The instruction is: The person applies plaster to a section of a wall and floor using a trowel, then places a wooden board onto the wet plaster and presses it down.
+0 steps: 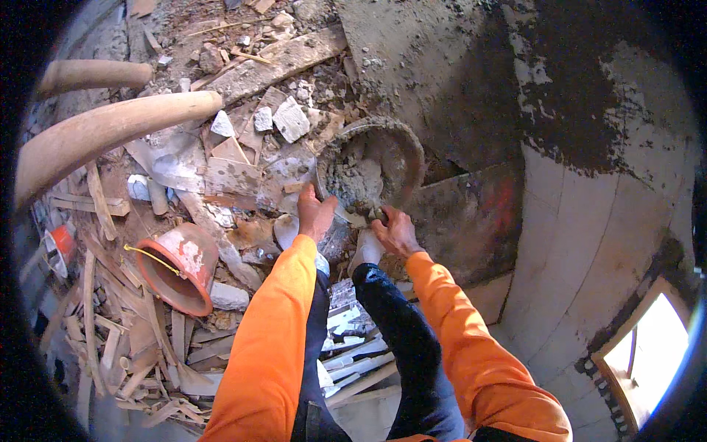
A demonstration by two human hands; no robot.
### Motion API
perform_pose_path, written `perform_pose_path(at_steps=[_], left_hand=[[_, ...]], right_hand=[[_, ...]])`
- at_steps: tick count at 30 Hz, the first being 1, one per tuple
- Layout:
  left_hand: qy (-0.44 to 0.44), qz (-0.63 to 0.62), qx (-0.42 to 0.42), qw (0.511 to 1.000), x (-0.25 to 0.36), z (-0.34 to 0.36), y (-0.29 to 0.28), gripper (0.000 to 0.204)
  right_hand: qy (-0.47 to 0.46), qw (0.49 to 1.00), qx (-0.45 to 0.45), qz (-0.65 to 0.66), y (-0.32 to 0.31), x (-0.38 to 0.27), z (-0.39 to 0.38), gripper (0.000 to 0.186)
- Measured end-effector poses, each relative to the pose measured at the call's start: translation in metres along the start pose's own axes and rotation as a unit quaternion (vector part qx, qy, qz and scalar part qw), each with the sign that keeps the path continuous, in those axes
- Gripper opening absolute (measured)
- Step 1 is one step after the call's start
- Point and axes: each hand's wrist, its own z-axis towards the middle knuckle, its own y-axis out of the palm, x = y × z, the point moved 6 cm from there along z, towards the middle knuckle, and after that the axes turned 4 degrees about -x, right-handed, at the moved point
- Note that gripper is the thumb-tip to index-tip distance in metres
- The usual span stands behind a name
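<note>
A round, wide mortar pan with a crusted rim stands in front of my feet. Wet grey mortar lies inside it. My left hand is closed on the pan's near left rim, its thumb toward the mortar. At the near right rim, my right hand has its fingers curled round something small, perhaps a tool's handle, which the fingers mostly hide.
A reddish bucket with a yellow handle lies tipped at the left, amid broken wood. Two thick wooden poles jut in at upper left. Mortar-smeared boards border a partly plastered wall with a bright window.
</note>
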Motion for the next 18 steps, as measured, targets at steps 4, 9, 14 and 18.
perform_pose_path(at_steps=[4, 9, 14, 18], left_hand=[[0.058, -0.012, 0.015, 0.998, 0.018, -0.017, -0.005, 0.031], [-0.058, 0.156, 0.012, 0.986, -0.007, -0.009, -0.017, 0.047], [-0.12, -0.055, 0.045, 0.99, -0.07, -0.022, -0.045, 0.048], [-0.185, -0.119, 0.112, 0.969, -0.109, -0.013, -0.033, 0.039]], right_hand=[[0.019, 0.998, -0.013, -0.061, -0.026, 0.001, -0.044, 0.039], [-0.036, 0.99, 0.046, -0.126, -0.061, 0.019, -0.053, 0.033], [-0.065, 0.993, 0.05, -0.09, -0.079, -0.023, -0.079, 0.029], [-0.143, 0.983, 0.106, -0.034, -0.131, -0.051, -0.112, 0.029]])
